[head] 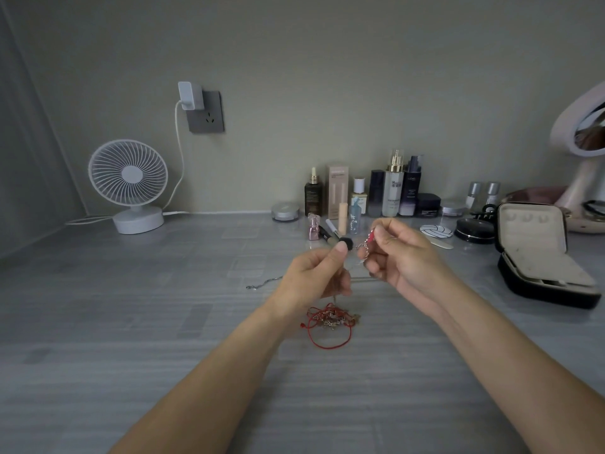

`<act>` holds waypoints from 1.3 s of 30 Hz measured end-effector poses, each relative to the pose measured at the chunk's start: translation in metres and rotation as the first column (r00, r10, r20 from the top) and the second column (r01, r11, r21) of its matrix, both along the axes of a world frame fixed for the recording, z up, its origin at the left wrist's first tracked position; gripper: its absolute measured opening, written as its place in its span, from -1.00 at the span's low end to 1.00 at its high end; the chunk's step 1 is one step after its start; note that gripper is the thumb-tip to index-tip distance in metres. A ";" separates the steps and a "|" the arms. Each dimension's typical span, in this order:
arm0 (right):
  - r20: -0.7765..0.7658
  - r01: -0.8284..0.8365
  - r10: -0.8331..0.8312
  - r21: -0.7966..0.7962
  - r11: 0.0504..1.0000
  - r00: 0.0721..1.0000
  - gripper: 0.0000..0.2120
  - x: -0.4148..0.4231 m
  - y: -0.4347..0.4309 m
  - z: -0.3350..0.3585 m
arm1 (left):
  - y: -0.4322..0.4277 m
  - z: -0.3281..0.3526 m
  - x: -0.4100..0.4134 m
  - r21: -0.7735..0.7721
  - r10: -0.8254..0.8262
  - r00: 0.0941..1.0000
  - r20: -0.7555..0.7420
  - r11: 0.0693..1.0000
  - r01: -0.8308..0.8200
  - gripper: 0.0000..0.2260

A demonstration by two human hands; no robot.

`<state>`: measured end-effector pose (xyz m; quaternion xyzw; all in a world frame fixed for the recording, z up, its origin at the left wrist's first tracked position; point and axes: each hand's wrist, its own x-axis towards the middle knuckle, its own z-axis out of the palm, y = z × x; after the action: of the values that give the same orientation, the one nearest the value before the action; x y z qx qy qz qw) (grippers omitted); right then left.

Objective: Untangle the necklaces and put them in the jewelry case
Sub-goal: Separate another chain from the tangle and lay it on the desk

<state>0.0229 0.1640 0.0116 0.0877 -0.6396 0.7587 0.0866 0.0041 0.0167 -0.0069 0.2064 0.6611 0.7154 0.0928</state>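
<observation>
While both hands are raised over the middle of the table, a thin silver chain with a small red pendant spans the short gap between them, clear of the surface. Left hand: fingers curled, thumb and forefinger pinching one end of the chain. Right hand: thumb and fingertips pinching the chain at the pendant, the other fingers curled beneath. Whether more chain hangs below either hand is too fine to tell. Below the hands, toward the near edge, a tangle of red cord and small charms lies on the table, with one loop of cord spread out toward the near edge. A second silver chain lies flat just left of the left hand, apart from the tangle. Jewelry case: near the right edge, black outside, pale lining, lid open and standing up; what its compartments hold is not discernible. Along the far edge, behind the hands, stands a row of cosmetic bottles and jars. A white desk fan sits toward the far left corner, and a white cable drops toward its base from a charger in a wall socket. A round mirror on a stand occupies the far right corner, partly cut off.
</observation>
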 end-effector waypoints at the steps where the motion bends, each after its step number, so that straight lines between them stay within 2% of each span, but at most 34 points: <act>1: 0.019 -0.014 0.014 -0.038 0.999 1.000 -0.82 0.000 0.002 0.001 | -0.001 0.000 -0.001 0.008 -0.009 1.000 0.023 1.000 0.009 -0.68; 7: 0.055 -0.039 0.060 -0.331 0.943 0.997 -0.77 -0.006 0.014 0.004 | -0.009 0.001 -0.008 0.093 -0.038 0.991 0.131 0.995 0.026 -0.62; 12: 0.011 -0.015 0.023 -0.461 0.887 1.000 -0.78 -0.007 0.023 0.008 | -0.015 0.001 -0.014 0.098 -0.021 0.990 0.137 0.995 0.008 -0.55; 17: -0.014 0.014 -0.024 -0.517 0.856 1.000 -0.74 -0.005 0.030 0.013 | -0.018 0.002 -0.015 0.078 -0.006 0.996 0.088 0.997 -0.001 -0.63; 22: 0.008 0.053 -0.055 -0.463 0.885 0.998 -0.76 -0.005 0.033 0.012 | -0.024 0.007 -0.015 0.170 -0.060 0.998 0.013 0.984 0.057 -0.79; 24: 0.004 0.055 -0.058 -0.433 0.900 0.998 -0.77 -0.006 0.034 0.009 | -0.026 0.008 -0.014 0.158 -0.054 0.998 -0.027 0.986 0.057 -0.82; 26: -0.008 0.058 -0.066 -0.357 0.932 0.998 -0.78 -0.006 0.032 0.007 | -0.025 0.007 -0.014 0.104 -0.022 0.998 -0.056 0.994 0.028 -0.83; 28: 0.006 0.062 -0.062 -0.183 0.981 0.998 -0.80 -0.004 0.029 0.003 | -0.023 0.006 -0.013 0.043 -0.023 0.998 -0.059 0.999 0.025 -0.82; 29: 0.029 0.066 -0.066 -0.011 0.998 0.997 -0.82 -0.003 0.026 0.001 | -0.022 0.005 -0.013 0.012 -0.028 0.998 -0.051 1.000 0.028 -0.82; 30: 0.053 0.071 -0.084 0.216 0.974 0.995 -0.84 -0.001 0.023 -0.001 | -0.021 0.004 -0.012 -0.023 -0.030 0.999 -0.041 0.999 0.029 -0.83; 32: 0.070 0.068 -0.139 0.608 0.791 0.988 -0.82 -0.003 0.020 -0.007 | -0.020 0.000 -0.012 -0.126 -0.014 1.000 -0.027 0.992 0.010 -0.84; 33: 0.082 0.051 -0.156 0.716 0.696 0.984 -0.80 -0.004 0.020 -0.010 | -0.020 -0.002 -0.012 -0.186 -0.003 1.000 -0.024 0.983 -0.001 -0.84; 37: 0.226 -0.121 -0.221 0.905 0.409 0.949 -0.77 -0.008 0.026 -0.019 | -0.016 -0.007 -0.011 -0.301 0.001 1.000 0.008 0.954 0.002 -0.84; 39: 0.212 -0.135 -0.269 0.951 0.276 0.940 -0.85 -0.006 0.027 -0.020 | -0.013 -0.007 -0.010 -0.327 0.001 1.000 0.003 0.945 0.000 -0.82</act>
<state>0.0164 0.1909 -0.0081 -0.0346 -0.9731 0.2198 -0.0603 -0.0058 0.0033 -0.0142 0.1870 0.7704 0.5962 0.1267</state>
